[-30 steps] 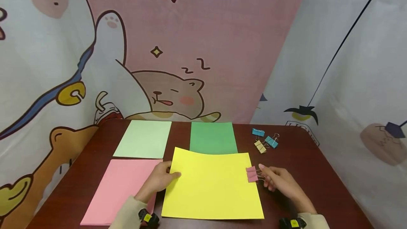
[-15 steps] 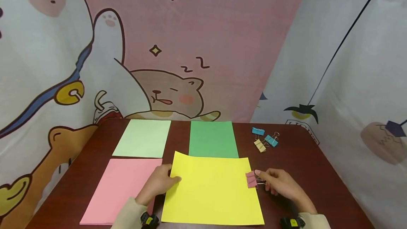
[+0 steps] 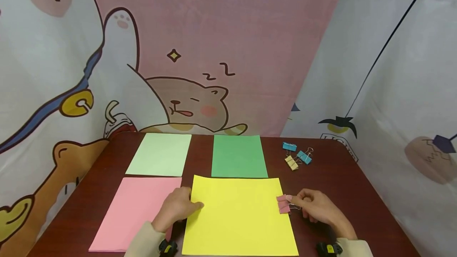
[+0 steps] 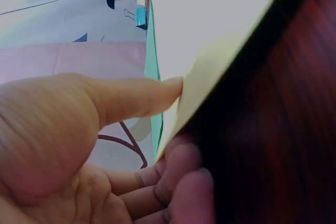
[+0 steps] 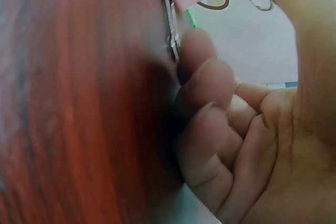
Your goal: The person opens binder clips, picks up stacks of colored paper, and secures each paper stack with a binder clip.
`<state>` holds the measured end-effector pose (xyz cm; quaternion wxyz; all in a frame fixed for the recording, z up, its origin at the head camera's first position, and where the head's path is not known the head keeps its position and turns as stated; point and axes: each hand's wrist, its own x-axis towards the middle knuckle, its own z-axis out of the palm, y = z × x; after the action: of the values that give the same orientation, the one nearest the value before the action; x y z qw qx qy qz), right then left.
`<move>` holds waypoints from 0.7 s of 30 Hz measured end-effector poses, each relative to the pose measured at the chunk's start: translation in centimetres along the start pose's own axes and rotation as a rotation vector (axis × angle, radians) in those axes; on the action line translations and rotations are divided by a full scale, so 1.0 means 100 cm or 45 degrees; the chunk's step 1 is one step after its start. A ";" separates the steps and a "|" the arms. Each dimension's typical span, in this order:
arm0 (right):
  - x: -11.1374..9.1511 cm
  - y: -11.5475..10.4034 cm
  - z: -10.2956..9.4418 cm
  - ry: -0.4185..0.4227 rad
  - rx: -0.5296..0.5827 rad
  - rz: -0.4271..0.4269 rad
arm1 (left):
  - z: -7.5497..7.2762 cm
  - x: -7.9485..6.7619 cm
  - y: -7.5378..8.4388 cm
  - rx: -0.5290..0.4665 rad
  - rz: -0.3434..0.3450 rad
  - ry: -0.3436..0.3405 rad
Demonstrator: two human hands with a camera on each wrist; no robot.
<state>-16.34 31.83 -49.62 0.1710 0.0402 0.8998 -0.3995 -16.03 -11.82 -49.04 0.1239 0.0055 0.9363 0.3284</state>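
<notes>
In the head view a yellow sheet of paper (image 3: 239,217) lies at the front middle, its left edge slightly lifted. My left hand (image 3: 178,205) pinches that edge, thumb on top and fingers beneath; the left wrist view shows the thumb (image 4: 142,95) pressing on the paper. A pink binder clip (image 3: 283,204) sits on the sheet's right edge, its wire handles sticking outward. My right hand (image 3: 317,207) holds the clip by its handles, thumb at the upper one. In the right wrist view the curled fingers (image 5: 205,93) are right at the lower wire handle (image 5: 172,30).
A pink sheet (image 3: 132,213) lies left of the yellow one. Behind are a pale green sheet (image 3: 160,154) and a darker green sheet (image 3: 239,156). Two blue binder clips (image 3: 304,157) and a cream binder clip (image 3: 291,163) lie at the back right. A printed cloth (image 3: 264,50) hangs behind the table.
The yellow sheet with its pink clip has come down and towards the front, flatter now. My right thumb has shifted down and left onto the clip; the left hand keeps its pinch.
</notes>
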 end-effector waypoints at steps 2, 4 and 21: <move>0.001 0.002 -0.001 -0.014 0.002 -0.024 | -0.001 -0.001 0.001 0.044 -0.014 0.013; 0.001 0.004 -0.002 -0.025 0.012 -0.029 | -0.002 -0.003 0.002 0.081 -0.017 0.034; -0.002 0.007 -0.005 0.077 0.092 -0.036 | -0.009 -0.003 0.001 0.119 0.058 0.233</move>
<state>-16.18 32.67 -49.71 0.1367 0.0456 0.8900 -0.4326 -15.95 -12.31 -48.20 0.0300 0.0025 0.9576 0.2864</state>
